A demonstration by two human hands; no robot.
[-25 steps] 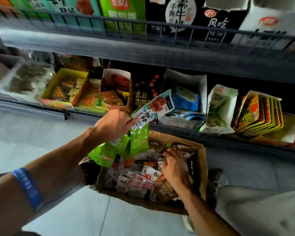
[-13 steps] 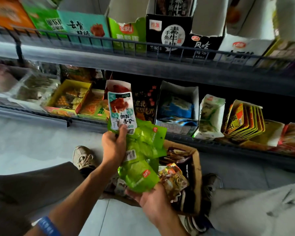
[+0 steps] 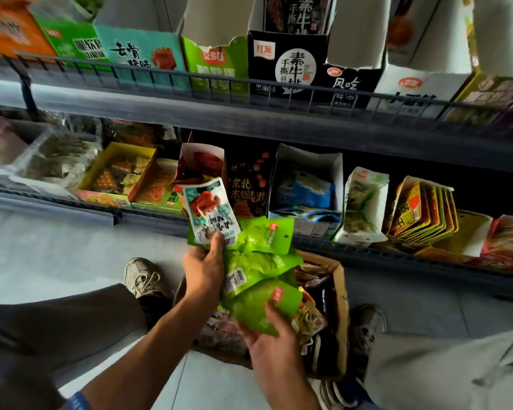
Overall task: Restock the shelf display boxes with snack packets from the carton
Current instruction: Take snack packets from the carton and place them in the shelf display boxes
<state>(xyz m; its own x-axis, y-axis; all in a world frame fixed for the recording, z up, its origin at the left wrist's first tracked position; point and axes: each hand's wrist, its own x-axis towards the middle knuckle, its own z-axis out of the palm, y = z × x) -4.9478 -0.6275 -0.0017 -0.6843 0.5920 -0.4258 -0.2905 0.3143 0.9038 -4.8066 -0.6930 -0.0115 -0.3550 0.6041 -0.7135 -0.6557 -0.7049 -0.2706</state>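
Gripping green packets (image 3: 258, 261) left hand (image 3: 203, 272) | right hand (image 3: 274, 347) pinching lowest | above carton (image 3: 339, 309)

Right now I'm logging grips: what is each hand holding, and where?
Left hand pinches the white packet and green packets by their lower edges; right hand grips the lowest green packet's bottom.

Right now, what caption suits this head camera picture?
Left hand fans green snack packets above the carton; right hand holds the lowest one.
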